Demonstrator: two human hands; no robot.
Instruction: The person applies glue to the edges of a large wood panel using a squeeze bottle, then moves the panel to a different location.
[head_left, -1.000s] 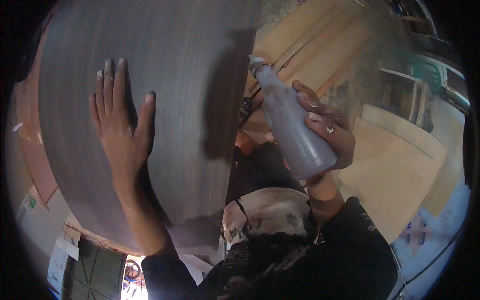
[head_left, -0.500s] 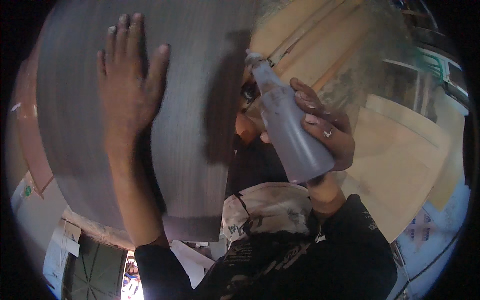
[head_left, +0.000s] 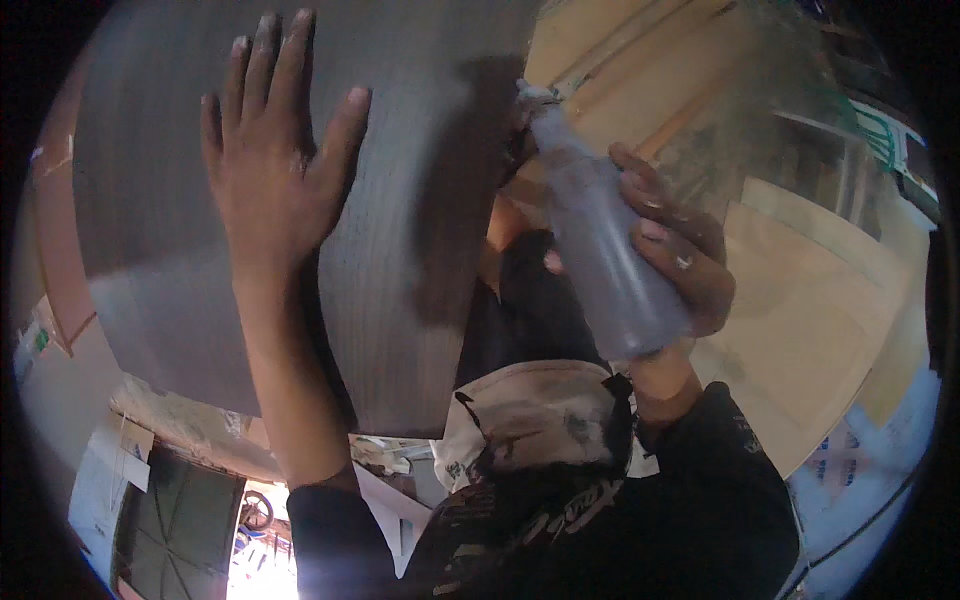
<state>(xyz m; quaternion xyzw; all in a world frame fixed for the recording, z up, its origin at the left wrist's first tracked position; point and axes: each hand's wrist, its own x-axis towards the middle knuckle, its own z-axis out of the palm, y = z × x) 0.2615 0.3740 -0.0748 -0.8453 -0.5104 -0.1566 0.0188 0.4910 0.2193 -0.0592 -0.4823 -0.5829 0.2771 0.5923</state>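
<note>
My left hand point(head_left: 275, 170) lies flat on a dark wood-grain board point(head_left: 400, 190), fingers stretched out and thumb spread. My right hand point(head_left: 685, 240) is wrapped round a translucent squeeze bottle point(head_left: 620, 260). The bottle tilts with its smeared narrow nozzle up and to the left, by the board's right edge; whether the tip touches that edge I cannot tell. White residue marks the fingers of my right hand. A dark shadow falls on the board beside the bottle.
Pale wooden boards point(head_left: 800, 310) stand at the right. Dusty tan panels point(head_left: 640, 90) lie beyond the bottle. A green-grey door point(head_left: 175, 530) is at lower left, beside a bright opening with a wheel in it. Blue-white sheeting point(head_left: 850, 500) shows at lower right.
The bottle and my right hand have moved a little to the right in view. My left hand also appears slightly farther right, still flat on the board. The view has shifted slightly.
</note>
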